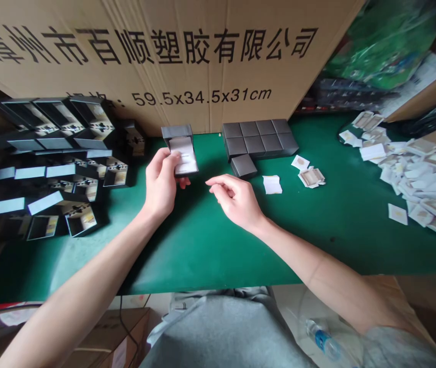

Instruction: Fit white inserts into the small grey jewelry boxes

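Observation:
My left hand (162, 181) grips a small dark jewelry box (167, 131) with its lid raised. A white padded insert (185, 153) with slots lines the box, and my thumb presses on it. Fingertips show below the box's lower edge. My right hand (237, 199) hovers over the table to the right of the box, apart from it. Its fingers are curled, with the forefinger and thumb tips close together and nothing visible between them. A closed dark box (244, 166) sits just beyond this hand, and a white paper piece (272, 184) lies to its right.
Closed dark boxes (260, 137) stand in rows at the back. Several open boxes (82, 217) are stacked at left. White inserts (420, 174) are heaped at right, and a loose insert (311, 177) lies nearer. A large carton (187, 110) walls off the green table's (202, 250) far side.

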Motion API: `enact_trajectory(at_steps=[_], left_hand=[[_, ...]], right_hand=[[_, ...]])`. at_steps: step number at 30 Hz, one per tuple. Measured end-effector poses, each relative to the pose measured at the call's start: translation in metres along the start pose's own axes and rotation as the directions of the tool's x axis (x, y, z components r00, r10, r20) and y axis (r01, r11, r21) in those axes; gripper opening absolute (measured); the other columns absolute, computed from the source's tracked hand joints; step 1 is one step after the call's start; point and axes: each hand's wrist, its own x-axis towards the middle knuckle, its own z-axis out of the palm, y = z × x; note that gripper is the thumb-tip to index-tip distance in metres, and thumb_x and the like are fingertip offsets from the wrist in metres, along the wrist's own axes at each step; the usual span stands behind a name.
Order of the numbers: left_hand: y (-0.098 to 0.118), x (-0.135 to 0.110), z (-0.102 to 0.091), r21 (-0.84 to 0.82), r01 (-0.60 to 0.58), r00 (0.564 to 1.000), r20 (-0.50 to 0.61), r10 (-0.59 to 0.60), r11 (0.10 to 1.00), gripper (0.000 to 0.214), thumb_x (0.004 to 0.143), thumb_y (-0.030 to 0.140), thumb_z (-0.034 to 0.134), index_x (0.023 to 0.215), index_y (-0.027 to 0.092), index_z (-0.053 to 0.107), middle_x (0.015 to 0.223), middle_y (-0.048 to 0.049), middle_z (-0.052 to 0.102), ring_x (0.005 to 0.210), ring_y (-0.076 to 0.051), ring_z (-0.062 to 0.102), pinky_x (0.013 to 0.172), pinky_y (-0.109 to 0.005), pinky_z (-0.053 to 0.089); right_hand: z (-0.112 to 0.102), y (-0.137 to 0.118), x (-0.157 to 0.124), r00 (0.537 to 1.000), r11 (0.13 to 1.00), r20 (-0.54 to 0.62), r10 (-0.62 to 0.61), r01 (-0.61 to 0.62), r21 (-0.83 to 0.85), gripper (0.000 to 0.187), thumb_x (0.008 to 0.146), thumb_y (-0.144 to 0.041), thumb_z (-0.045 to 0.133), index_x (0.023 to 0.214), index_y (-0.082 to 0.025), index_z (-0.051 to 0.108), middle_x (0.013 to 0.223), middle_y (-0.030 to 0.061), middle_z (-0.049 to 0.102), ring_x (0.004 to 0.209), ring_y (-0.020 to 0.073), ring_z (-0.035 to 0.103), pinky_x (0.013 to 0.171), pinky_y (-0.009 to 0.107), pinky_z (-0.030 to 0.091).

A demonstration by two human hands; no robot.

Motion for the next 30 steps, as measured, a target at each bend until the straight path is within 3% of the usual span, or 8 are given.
enact_trajectory(at_steps=[3,6,10,16,21,25,27,30], left_hand=[[0.001,-0.003,0.002,0.024,0.049,0.998,0.037,-0.050,0.999,0.017,0.087,0.029,0.060,0.075,0.021,0.050,0.058,0.0053,0.053,0.040,-0.010,0.053,0.034,-0.020,0.040],[0.002,-0.005,0.002,0.054,0.078,0.995,0.060,-0.081,0.995,0.015,0.086,0.026,0.058,0.074,0.021,0.051,0.057,0.0043,0.057,0.042,-0.011,0.056,0.035,-0.019,0.040],[0.002,-0.006,0.000,0.103,0.099,0.990,0.094,-0.109,0.990,0.015,0.087,0.029,0.058,0.075,0.020,0.053,0.060,0.0033,0.062,0.044,-0.011,0.057,0.037,-0.018,0.042],[0.005,-0.011,0.000,0.189,0.103,0.969,0.204,-0.141,0.977,0.017,0.087,0.035,0.060,0.080,0.020,0.058,0.061,0.0024,0.064,0.048,-0.011,0.058,0.042,-0.018,0.047],[0.007,-0.013,0.002,0.207,0.115,0.952,0.257,-0.167,0.972,0.019,0.089,0.037,0.060,0.083,0.019,0.060,0.062,0.0014,0.065,0.048,-0.012,0.059,0.043,-0.019,0.046],[0.006,-0.013,0.003,0.205,0.124,0.944,0.278,-0.179,0.971,0.021,0.089,0.038,0.060,0.082,0.019,0.060,0.062,0.0011,0.065,0.047,-0.012,0.058,0.042,-0.019,0.046],[0.006,-0.013,0.002,0.208,0.128,0.943,0.278,-0.184,0.970,0.021,0.089,0.039,0.060,0.082,0.019,0.060,0.063,0.0011,0.066,0.048,-0.012,0.058,0.043,-0.019,0.046],[0.007,-0.014,0.003,0.212,0.126,0.941,0.285,-0.185,0.969,0.021,0.089,0.039,0.060,0.083,0.018,0.060,0.063,0.0015,0.065,0.049,-0.012,0.058,0.044,-0.019,0.046]], right_hand=[[-0.003,-0.003,0.000,0.976,0.974,-0.093,-0.198,0.185,-0.131,0.020,0.093,-0.018,0.051,0.093,-0.019,0.071,0.081,0.0013,0.070,0.062,0.0103,0.057,0.057,0.025,0.046],[-0.013,-0.005,0.005,0.906,0.906,-0.189,-0.378,0.321,-0.276,0.021,0.092,-0.014,0.049,0.091,-0.019,0.070,0.074,0.0006,0.066,0.058,0.0102,0.053,0.056,0.025,0.044],[-0.036,-0.001,0.018,0.815,0.864,-0.378,-0.438,0.266,-0.428,0.021,0.085,-0.012,0.048,0.075,-0.019,0.065,0.066,-0.0010,0.063,0.054,0.0106,0.051,0.053,0.025,0.039],[-0.088,0.008,0.034,0.835,0.762,-0.476,-0.277,-0.111,-0.638,0.025,0.082,-0.017,0.040,0.063,-0.022,0.055,0.057,-0.0004,0.056,0.054,0.0138,0.052,0.056,0.028,0.037],[-0.132,0.016,0.044,0.790,0.622,-0.584,-0.186,-0.366,-0.693,0.024,0.083,-0.020,0.039,0.073,-0.021,0.061,0.064,0.0019,0.058,0.065,0.0185,0.058,0.069,0.032,0.045],[-0.160,0.024,0.045,0.787,0.537,-0.614,0.067,-0.547,-0.643,0.015,0.079,-0.025,0.052,0.079,-0.021,0.066,0.067,0.0046,0.062,0.071,0.0230,0.060,0.076,0.038,0.047],[-0.169,0.027,0.043,0.782,0.485,-0.579,0.229,-0.608,-0.629,0.017,0.075,-0.030,0.060,0.086,-0.021,0.069,0.078,0.0064,0.066,0.081,0.0256,0.062,0.079,0.040,0.048],[-0.177,0.029,0.037,0.794,0.428,-0.495,0.353,-0.608,-0.669,0.042,0.072,-0.042,0.068,0.108,-0.022,0.070,0.112,0.0111,0.065,0.104,0.0306,0.060,0.085,0.043,0.049]])
